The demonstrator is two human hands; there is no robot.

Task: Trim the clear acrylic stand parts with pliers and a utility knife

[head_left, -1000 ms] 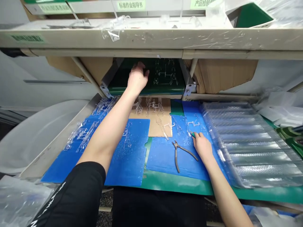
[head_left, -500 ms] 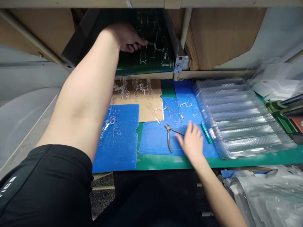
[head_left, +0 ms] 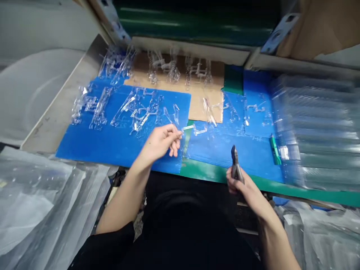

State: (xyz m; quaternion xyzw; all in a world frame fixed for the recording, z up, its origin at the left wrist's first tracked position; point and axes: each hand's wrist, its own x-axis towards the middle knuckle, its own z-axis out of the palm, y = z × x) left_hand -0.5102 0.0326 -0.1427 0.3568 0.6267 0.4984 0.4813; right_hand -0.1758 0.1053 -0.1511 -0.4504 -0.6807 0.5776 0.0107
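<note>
My left hand (head_left: 161, 141) is closed in a pinch on a clear plastic moulded part with a sprue (head_left: 194, 129), held over the front of the blue sheets. Thin and transparent, the part has edges that are hard to make out. My right hand (head_left: 239, 183) is wrapped around the handles of a pair of side cutters (head_left: 235, 161), whose jaws point away from me. Beyond my left hand, several similar clear parts (head_left: 135, 108) lie on the left blue sheet (head_left: 84, 144). More lie on the cardboard (head_left: 194, 108) and the right blue sheet (head_left: 219, 146).
A green pen-like tool (head_left: 275, 150) lies beside a stack of clear ribbed trays (head_left: 317, 135) on the right. The dark green conveyor belt (head_left: 197, 22) runs down to the bench's back edge. Plastic bags (head_left: 36, 202) hang at the lower left, others (head_left: 323, 232) lower right.
My left hand has come back from the conveyor to the bench, bringing a clear part. My right hand has picked up the side cutters from the blue sheet. The view has turned left.
</note>
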